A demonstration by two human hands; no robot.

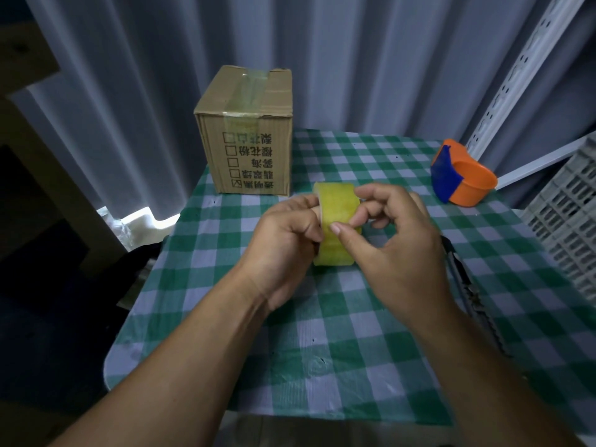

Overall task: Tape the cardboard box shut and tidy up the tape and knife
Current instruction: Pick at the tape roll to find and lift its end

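Observation:
A yellowish roll of clear tape (337, 208) stands on edge above the middle of the table, held between both hands. My left hand (283, 240) grips its left side. My right hand (393, 240) holds its right side, with the thumb pressed on the roll's outer face. The cardboard box (248, 130) stands at the table's far left corner, its flaps closed and a strip of tape running across the top and down the front. A dark utility knife (467, 285) lies on the cloth to the right, partly hidden by my right forearm.
An orange and blue tape dispenser (461, 174) sits at the far right of the green checked tablecloth (322, 350). A grey slotted crate (567, 221) stands at the right edge. Pale curtains hang behind. A white slotted rail leans at the upper right.

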